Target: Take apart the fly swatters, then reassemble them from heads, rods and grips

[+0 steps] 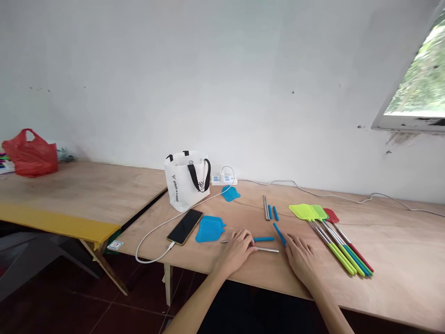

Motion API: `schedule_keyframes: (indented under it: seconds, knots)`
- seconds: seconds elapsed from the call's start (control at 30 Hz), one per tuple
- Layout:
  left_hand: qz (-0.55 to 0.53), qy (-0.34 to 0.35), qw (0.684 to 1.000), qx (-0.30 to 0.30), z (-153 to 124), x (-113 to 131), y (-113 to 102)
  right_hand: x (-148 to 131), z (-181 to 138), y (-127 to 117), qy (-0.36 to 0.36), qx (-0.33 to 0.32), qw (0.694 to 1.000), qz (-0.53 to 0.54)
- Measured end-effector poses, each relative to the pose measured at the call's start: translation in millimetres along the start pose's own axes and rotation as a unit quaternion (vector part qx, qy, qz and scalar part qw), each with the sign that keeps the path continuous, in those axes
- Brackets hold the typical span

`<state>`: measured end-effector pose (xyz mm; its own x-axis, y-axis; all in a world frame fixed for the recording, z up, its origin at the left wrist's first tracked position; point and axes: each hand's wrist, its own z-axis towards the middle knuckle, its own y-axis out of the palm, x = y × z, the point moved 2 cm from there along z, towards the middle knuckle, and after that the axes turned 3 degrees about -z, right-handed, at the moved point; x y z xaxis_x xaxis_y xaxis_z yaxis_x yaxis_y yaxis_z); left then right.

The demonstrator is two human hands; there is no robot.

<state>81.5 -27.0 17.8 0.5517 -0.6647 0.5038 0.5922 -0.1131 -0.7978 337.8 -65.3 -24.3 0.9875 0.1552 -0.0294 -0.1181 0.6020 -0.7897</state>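
My left hand (239, 248) rests on the wooden table with its fingers curled over a metal tube (268, 250). A thin metal end pokes out on its left, and a blue handle grip (264, 239) lies just beyond its fingertips. My right hand (301, 256) lies low on the table, thumb side against another blue handle grip (279, 233) that slants away from it. Its thumb is largely hidden. Farther back are metal tubes (266, 208) and two short blue grips (276, 213). Blue fly swatter heads (210, 228) lie left of my left hand.
Assembled fly swatters (342, 246) with green, blue and red handles lie at right. A phone (185, 227) on a white cable, a white tote bag (186, 183), a power strip (224, 180) and another blue swatter head (230, 193) are at left and back. The near table edge runs below my wrists.
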Motion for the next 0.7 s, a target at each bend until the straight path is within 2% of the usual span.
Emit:
schedule_keyframes:
  seconds: [0.07,0.13,0.23,0.37,0.43,0.53,0.7]
  knots:
    - [-0.008,0.004,1.000,0.005,0.5,0.8,0.6,-6.6,1.8,-3.3,-0.036,-0.020,0.999,0.031]
    - [-0.021,0.007,1.000,0.021,0.7,1.9,0.3,-11.2,3.6,-6.2,-0.039,-0.031,0.998,0.046]
    - [-0.041,0.015,0.999,0.030,0.3,4.0,-1.3,-11.6,4.9,-7.2,-0.004,-0.022,0.999,0.049]
    - [-0.048,0.036,0.998,-0.024,-0.8,7.1,-2.7,-6.4,5.0,-3.2,0.022,-0.006,0.998,0.064]
    - [-0.047,0.039,0.998,-0.030,-1.0,7.2,-2.8,-4.1,4.7,-2.4,0.036,-0.004,0.994,0.104]
    - [-0.053,0.032,0.998,-0.006,-0.5,4.4,-0.3,-3.3,3.2,-4.5,0.057,-0.017,0.981,0.184]
    - [-0.055,0.016,0.998,0.027,0.6,-2.8,6.8,-7.8,-0.5,-6.5,-0.026,-0.076,0.961,0.263]
